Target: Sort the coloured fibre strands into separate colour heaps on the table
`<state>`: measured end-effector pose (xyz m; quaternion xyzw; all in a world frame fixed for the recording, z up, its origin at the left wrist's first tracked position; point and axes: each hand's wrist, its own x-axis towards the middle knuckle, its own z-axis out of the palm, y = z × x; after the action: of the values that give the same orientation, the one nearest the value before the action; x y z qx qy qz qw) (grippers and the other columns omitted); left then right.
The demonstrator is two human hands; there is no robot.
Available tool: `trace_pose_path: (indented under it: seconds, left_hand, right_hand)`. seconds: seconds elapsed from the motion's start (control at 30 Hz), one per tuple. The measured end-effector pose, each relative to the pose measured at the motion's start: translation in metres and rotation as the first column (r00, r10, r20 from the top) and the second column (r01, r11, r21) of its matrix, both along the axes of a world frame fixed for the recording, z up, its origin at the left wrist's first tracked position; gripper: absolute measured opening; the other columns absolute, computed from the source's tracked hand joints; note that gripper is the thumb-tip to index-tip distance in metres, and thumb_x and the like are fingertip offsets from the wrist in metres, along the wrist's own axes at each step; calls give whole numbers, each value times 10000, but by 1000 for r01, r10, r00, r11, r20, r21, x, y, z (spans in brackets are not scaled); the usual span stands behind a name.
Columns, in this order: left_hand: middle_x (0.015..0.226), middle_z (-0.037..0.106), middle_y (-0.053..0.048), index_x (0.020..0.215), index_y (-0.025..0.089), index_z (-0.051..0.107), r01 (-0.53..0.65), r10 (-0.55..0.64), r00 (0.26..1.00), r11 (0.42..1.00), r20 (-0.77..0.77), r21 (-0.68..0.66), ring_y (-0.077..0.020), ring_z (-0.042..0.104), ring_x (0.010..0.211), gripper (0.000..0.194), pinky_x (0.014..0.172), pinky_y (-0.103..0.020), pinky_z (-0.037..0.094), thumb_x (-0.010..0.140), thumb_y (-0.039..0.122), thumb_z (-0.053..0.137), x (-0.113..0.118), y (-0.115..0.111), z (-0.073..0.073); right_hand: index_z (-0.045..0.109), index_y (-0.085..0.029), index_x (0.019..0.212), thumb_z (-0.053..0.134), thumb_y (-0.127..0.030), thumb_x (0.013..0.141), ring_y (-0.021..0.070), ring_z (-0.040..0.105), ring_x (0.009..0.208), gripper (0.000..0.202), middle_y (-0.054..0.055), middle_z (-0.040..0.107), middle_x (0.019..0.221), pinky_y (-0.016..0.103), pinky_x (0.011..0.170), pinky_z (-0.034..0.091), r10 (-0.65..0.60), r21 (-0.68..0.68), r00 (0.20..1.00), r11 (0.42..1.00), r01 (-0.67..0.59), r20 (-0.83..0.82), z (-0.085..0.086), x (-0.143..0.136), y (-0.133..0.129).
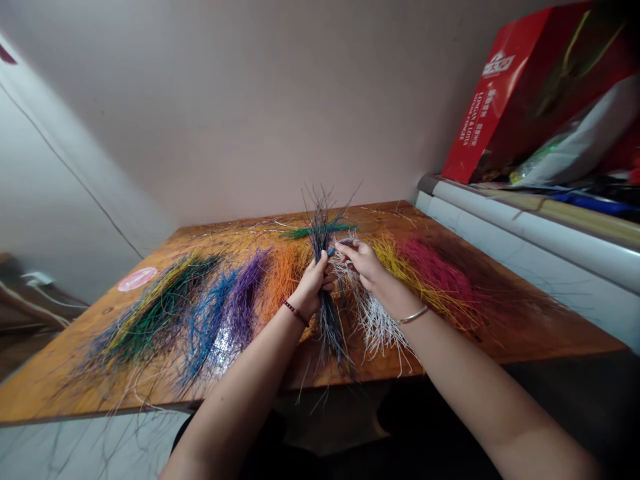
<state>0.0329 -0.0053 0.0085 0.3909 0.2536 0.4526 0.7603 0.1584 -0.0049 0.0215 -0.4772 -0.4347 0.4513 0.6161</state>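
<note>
My left hand (314, 283) is wrapped around a bundle of dark, thin wire-like strands (329, 327), held upright over the middle of the table. The strands fan out loosely above and below the fist. Close against its right side, my right hand (367, 263) has thumb and fingers pinched together on a thin strand at the bundle. A bit of blue shows between the two hands; its exact shape is too small to tell. White strands (377, 317) lie under my right hand, and orange strands (280, 280) lie just left of my left hand.
On the wooden table (525, 333) lie piles of purple (247, 287), blue (213, 317), green (163, 307), yellow (425, 280) and magenta strands (435, 267). A pink round sticker (137, 279) is at left. A red bag (480, 100) stands on the right-hand ledge.
</note>
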Motion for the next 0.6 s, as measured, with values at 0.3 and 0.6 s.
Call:
trace_pose_path:
  seconds: [0.3, 0.6]
  left_hand:
    - [538, 257, 104, 696, 182, 363, -10, 10, 999, 1000, 30, -14, -5, 204, 379, 454, 336, -121, 127, 680, 408, 757, -2, 5, -4]
    - [534, 264, 98, 674, 177, 363, 2, -1, 999, 999, 34, -33, -2, 199, 377, 459, 327, -124, 134, 688, 429, 746, -2, 3, -2]
  right_hand:
    - [636, -176, 888, 744, -458, 603, 130, 631, 728, 415, 51, 681, 914, 190, 509, 377, 39, 11, 998, 999, -38, -48, -7, 2, 4]
    - [693, -180, 830, 800, -349, 544, 85, 580, 615, 349, 17, 687, 788, 198, 528, 397, 51, 16, 991, 999, -49, -120, -6, 1, 4]
